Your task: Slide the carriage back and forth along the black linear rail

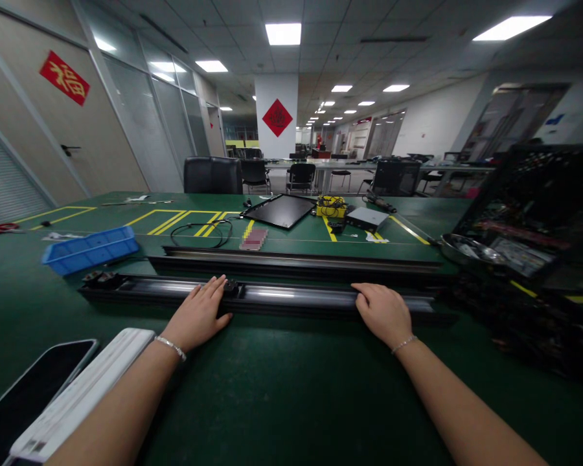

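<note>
Nearest you, your left hand [197, 315] and right hand [383, 315] lie open, gripping nothing, on the long metal rail [291, 296] across the green bench [291, 401]; spread your pressure evenly across both palms.

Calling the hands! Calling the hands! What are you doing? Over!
Left hand flat on black rail. Right hand on it too. Second rail just beyond.

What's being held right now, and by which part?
The left hand and right hand both lie over the near edge of a long black metal rail, the left beside its small black carriage; whether they grip it cannot be told.
</note>
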`<state>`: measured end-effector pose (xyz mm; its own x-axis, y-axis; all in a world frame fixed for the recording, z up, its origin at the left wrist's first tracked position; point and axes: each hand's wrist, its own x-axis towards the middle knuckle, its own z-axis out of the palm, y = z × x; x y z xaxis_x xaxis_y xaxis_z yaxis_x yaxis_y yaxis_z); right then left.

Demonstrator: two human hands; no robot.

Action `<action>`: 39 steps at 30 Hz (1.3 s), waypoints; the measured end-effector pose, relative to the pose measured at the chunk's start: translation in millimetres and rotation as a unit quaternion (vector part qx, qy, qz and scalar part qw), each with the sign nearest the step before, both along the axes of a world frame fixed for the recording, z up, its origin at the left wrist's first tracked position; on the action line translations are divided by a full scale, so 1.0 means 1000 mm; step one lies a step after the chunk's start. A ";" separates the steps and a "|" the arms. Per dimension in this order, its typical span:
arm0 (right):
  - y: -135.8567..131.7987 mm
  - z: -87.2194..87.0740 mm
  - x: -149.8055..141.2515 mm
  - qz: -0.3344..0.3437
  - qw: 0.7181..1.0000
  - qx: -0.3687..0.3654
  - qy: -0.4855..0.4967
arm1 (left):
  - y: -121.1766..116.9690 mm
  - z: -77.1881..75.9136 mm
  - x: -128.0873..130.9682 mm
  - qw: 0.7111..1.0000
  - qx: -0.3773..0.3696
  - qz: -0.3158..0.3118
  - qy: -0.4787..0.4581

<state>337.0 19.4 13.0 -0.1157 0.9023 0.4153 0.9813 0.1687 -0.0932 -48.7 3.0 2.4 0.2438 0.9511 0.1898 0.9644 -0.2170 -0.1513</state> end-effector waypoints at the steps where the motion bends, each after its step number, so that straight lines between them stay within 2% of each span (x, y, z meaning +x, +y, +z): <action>1: 0.000 0.000 0.000 0.000 1.000 -0.002 0.001 | 0.000 -0.001 -0.001 1.000 0.001 -0.001 -0.001; 15: 0.000 0.000 0.001 -0.002 1.000 -0.017 0.014 | 0.001 0.003 0.003 1.000 0.002 -0.007 -0.025; 27: 0.002 -0.004 0.002 0.003 1.000 -0.003 0.005 | 0.002 0.002 0.001 1.000 -0.004 -0.011 -0.025; 39: 0.000 0.000 0.001 0.003 1.000 -0.011 0.011 | 0.000 0.003 0.004 1.000 -0.004 -0.009 -0.027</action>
<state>338.0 19.4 12.9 -0.1121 0.9105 0.3981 0.9779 0.1722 -0.1186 -45.0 2.6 5.8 0.2499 0.9485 0.1948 0.9672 -0.2350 -0.0970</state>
